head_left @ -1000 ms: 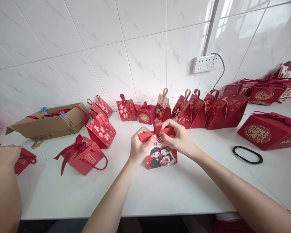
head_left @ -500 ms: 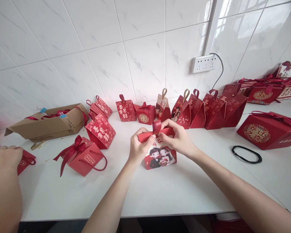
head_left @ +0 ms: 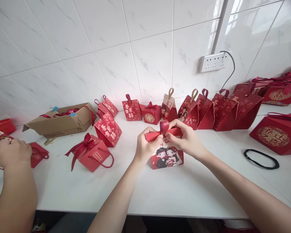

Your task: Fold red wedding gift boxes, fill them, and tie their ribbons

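A red and white gift box (head_left: 167,158) with a cartoon couple printed on its front stands upright near the table's front middle. My left hand (head_left: 148,142) grips the left side of its folded top, thumb on the front. On the right side of the same top, my right hand (head_left: 184,137) has its fingers wrapped behind and its thumb in front. Between my two thumbs a dark red ribbon loop (head_left: 164,126) sticks up. The back of the box is hidden from view.
Red boxes (head_left: 201,111) stand in a row along the tiled wall. At left are a cardboard box (head_left: 60,126) with ribbons, a bow-tied box (head_left: 93,155) and another person's hand (head_left: 14,152). A black band (head_left: 262,158) lies at right.
The view has turned slightly left, so most things appear further right. More of the other person's hand and a red container show at left. My grip on the box looks the same.
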`<state>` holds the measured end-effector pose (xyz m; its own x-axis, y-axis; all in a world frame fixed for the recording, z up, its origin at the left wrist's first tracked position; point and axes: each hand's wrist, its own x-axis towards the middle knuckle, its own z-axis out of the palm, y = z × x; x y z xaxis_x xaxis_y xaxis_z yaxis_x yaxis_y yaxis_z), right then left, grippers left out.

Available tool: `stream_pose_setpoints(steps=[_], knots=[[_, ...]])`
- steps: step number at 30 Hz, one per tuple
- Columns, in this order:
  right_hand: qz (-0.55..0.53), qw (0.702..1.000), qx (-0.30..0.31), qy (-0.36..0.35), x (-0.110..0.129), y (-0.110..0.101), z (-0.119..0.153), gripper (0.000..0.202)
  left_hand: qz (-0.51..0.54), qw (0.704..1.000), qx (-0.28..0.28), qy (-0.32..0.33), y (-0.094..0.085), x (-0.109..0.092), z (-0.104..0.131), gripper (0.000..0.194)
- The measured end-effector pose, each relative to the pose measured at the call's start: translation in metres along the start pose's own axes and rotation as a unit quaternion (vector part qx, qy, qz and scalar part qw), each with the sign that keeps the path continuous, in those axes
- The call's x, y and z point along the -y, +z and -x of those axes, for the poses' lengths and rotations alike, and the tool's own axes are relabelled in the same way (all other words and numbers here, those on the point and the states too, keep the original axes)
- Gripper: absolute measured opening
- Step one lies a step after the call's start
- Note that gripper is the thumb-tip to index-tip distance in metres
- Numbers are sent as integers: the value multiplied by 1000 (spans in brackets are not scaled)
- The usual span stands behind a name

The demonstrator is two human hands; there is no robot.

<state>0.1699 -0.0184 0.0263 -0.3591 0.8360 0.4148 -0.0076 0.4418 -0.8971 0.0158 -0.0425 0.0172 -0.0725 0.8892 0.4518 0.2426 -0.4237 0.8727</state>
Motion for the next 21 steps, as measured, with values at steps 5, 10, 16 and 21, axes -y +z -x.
stream_pose_setpoints(steps=[5, 10, 16, 21], knots=[[18, 1000, -5, -11, 0, 0, 0, 10, 1, 1000, -2, 5, 1, 0, 1, 20], [13, 1000, 2, -8, 1, -1, 0, 10, 9, 1000, 0, 23, 1, 1, 2, 20], [26, 999, -5, -17, 1, -1, 0, 9, 6, 1000, -3, 27, 0, 2, 2, 25], [21, 1000, -4, -9, 1, 0, 0, 8, 14, 1000, 1, 28, 0, 4, 2, 25]])
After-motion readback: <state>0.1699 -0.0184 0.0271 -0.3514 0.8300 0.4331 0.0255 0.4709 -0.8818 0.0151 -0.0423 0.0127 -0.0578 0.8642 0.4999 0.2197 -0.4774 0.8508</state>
